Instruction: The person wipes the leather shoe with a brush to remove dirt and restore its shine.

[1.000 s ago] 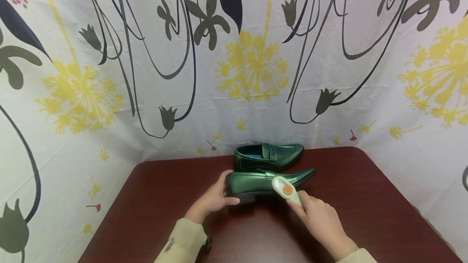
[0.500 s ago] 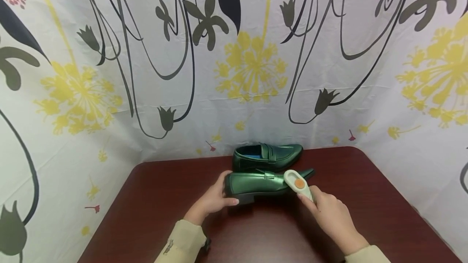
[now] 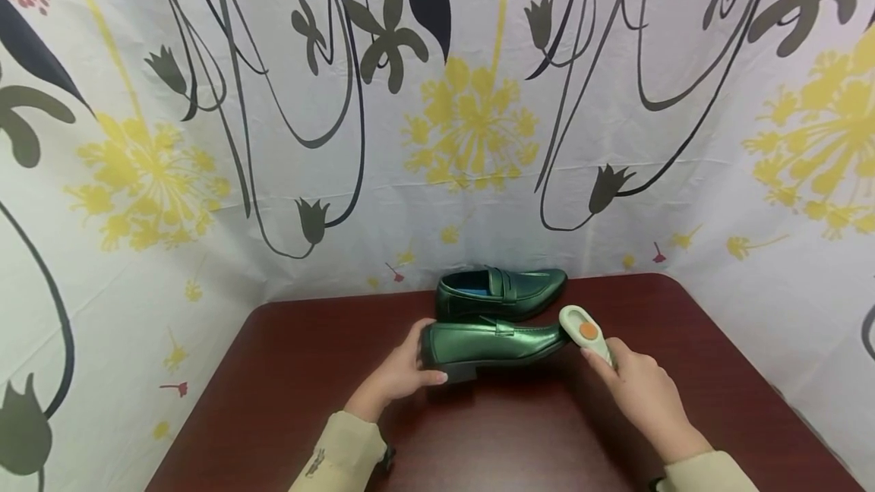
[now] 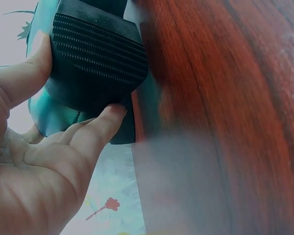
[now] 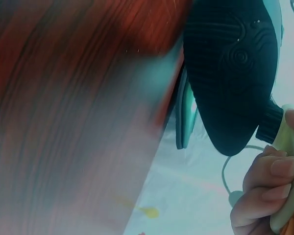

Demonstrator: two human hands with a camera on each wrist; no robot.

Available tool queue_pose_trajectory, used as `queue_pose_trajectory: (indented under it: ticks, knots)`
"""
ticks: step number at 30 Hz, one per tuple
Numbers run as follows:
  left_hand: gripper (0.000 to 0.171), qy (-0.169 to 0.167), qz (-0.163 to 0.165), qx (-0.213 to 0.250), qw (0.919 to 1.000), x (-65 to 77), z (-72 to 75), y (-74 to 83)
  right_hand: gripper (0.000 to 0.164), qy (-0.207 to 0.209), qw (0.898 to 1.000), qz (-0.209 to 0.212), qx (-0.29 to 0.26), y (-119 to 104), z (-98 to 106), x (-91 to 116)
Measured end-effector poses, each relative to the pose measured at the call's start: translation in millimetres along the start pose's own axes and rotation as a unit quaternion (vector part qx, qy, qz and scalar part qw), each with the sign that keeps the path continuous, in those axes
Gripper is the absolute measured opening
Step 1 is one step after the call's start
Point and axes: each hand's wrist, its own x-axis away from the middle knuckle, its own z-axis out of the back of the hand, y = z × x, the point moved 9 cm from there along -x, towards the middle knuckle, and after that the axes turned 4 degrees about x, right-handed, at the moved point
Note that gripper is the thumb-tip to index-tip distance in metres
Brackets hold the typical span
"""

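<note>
My left hand (image 3: 403,367) grips the heel end of a shiny green loafer (image 3: 492,344), thumb on one side and fingers on the other. The loafer is tipped so that its ribbed black heel (image 4: 98,46) faces the left wrist camera, and its dark patterned sole (image 5: 230,63) fills the top of the right wrist view. In my right hand (image 3: 642,393) is a pale green brush (image 3: 584,332) with an orange spot on it. Short dark bristles (image 5: 270,122) stick out from the brush, right at the loafer's toe.
A matching green loafer (image 3: 533,291) stands upright behind the held one, near the far edge of the dark red-brown table (image 3: 314,370). A white cloth with printed flowers (image 3: 383,211) hangs closely around the table's back and sides.
My right hand has slid the brush rightward along the loafer, from its middle to the toe tip. My left hand and both shoes have stayed in place.
</note>
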Motion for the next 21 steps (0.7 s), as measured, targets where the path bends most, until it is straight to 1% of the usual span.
queue_pose_trajectory:
  ticks: [8,21]
  knots:
    - [0.093,0.003,0.004,-0.006,1.0000,-0.6,0.2,-1.1,0.065,-0.014,1.000,-0.013,-0.005,12.1,3.2,-7.6]
    - [0.093,0.011,0.009,0.001,0.9999,-0.4,0.4,-2.3,0.065,-0.010,1.000,-0.011,-0.003,21.3,6.0,-20.8]
